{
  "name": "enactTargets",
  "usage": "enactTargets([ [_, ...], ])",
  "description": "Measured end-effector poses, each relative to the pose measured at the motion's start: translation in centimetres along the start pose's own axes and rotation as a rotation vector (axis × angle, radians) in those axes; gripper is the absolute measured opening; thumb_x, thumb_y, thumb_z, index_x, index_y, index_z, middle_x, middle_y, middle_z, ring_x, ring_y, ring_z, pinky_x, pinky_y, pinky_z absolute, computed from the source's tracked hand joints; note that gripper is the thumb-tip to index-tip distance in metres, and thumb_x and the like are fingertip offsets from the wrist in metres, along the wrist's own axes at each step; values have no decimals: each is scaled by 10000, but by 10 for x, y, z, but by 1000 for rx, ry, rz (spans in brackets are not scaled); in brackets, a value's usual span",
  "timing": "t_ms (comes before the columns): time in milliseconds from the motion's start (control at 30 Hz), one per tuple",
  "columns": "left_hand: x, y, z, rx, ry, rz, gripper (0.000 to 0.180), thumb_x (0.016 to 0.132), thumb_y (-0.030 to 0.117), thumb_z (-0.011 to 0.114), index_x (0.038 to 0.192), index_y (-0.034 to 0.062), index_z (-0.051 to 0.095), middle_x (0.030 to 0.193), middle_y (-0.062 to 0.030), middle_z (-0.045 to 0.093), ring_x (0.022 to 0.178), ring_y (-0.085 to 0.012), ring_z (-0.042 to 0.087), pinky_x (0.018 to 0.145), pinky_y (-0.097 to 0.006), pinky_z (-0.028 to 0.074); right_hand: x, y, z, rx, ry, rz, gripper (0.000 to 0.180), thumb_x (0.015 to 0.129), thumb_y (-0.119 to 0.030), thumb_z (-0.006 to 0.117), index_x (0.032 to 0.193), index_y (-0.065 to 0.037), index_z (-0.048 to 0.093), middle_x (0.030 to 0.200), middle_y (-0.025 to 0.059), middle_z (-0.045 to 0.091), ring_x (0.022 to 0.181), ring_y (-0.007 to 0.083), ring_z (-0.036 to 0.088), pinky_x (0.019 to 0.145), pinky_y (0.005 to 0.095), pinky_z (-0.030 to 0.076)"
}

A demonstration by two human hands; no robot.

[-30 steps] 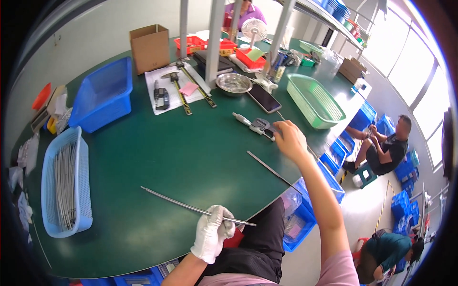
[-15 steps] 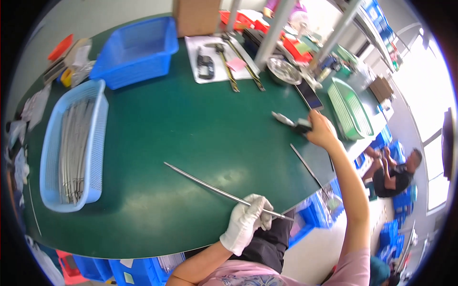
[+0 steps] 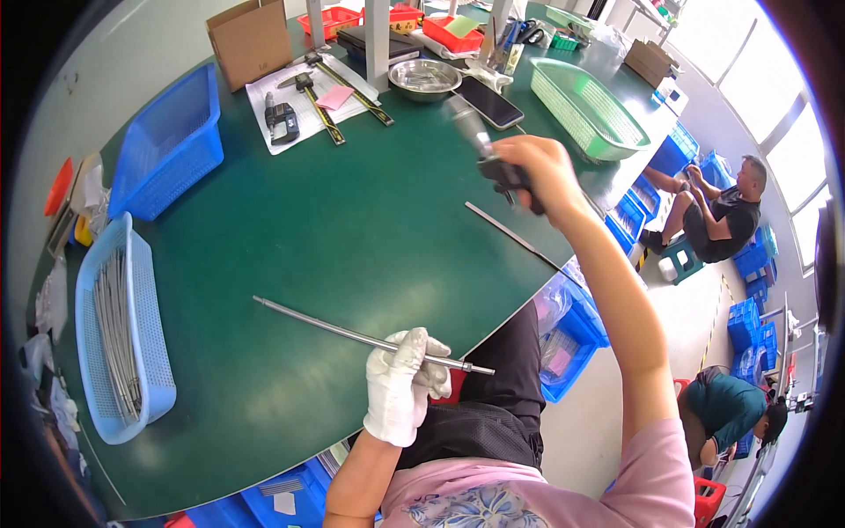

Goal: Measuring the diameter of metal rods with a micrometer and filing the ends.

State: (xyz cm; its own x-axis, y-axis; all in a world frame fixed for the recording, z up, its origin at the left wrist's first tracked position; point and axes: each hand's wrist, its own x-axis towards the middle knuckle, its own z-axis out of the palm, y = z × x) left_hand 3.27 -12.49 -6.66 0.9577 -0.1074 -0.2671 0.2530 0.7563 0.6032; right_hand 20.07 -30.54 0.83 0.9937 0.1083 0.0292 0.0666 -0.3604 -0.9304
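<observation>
Low in the middle of the frame, a slender metal rod [image 3: 317, 323] slants above the near side of the table, gripped near its lower right end by a gloved left hand [image 3: 399, 387]. Above and to its right, a bare right hand [image 3: 539, 172] is wrapped around a micrometer [image 3: 503, 172], whose barrel end is blurred. To my eye, the rod's long free length could swing or dip if that one-ended hold loosened, since the glove may be slippery on smooth metal. A careless turn of the micrometer might knock it against the phone [image 3: 491, 104] or steel bowl [image 3: 426, 79] near it. Another rod [image 3: 506, 231], lying by the table's right edge, could be nudged off by the right forearm.

The green tabletop [image 3: 264, 238] carries a light-blue basket [image 3: 151, 352] of rods at left, a deep blue bin [image 3: 172, 158] upper left, and a pale green basket [image 3: 581, 110] upper right. Beyond, at right, one person [image 3: 722, 211] sits; another [image 3: 726, 409] bends over at lower right.
</observation>
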Motion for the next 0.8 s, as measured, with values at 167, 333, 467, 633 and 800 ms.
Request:
enactTargets([
  [167, -11, -11, 8, 134, 32, -24, 296, 830, 221, 492, 680, -19, 577, 453, -62, 508, 330, -115, 462, 302, -189, 340, -113, 11, -12, 1007, -291, 186, 536, 619, -305, 383, 961, 97, 475, 830, 198, 547, 510, 197, 532, 420, 251, 436],
  [333, -19, -24, 28, 364, 80, -183, 334, 834, 233, 484, 649, -28, 578, 439, -66, 502, 326, -124, 461, 296, -186, 333, -179, 49, -5, 1093, -196, 182, 492, 640, -331, 385, 868, 94, 484, 804, 223, 535, 519, 225, 518, 403, 249, 409],
  [467, -23, -33, 35, 414, 84, -208, 342, 824, 239, 498, 641, -38, 581, 431, -76, 504, 313, -132, 462, 290, -188, 329, -195, 60, 1, 1199, -233, 70, 609, 729, -495, 364, 850, 88, 493, 739, 195, 548, 497, 176, 507, 369, 227, 376],
  [633, -28, -40, 41, 471, 107, -228, 345, 821, 242, 503, 634, -38, 580, 431, -77, 504, 312, -136, 462, 289, -191, 329, -206, 52, 7, 1197, -119, 127, 679, 811, -537, 207, 778, 71, 507, 683, 207, 526, 410, 161, 423, 329, 225, 330],
  [800, -30, -41, 43, 499, 129, -207, 345, 818, 244, 509, 631, -37, 578, 430, -78, 504, 314, -135, 464, 293, -188, 331, -206, 52, 5, 1212, -131, 189, 727, 798, -571, 197, 734, 74, 526, 659, 218, 533, 406, 171, 427, 322, 226, 330],
])
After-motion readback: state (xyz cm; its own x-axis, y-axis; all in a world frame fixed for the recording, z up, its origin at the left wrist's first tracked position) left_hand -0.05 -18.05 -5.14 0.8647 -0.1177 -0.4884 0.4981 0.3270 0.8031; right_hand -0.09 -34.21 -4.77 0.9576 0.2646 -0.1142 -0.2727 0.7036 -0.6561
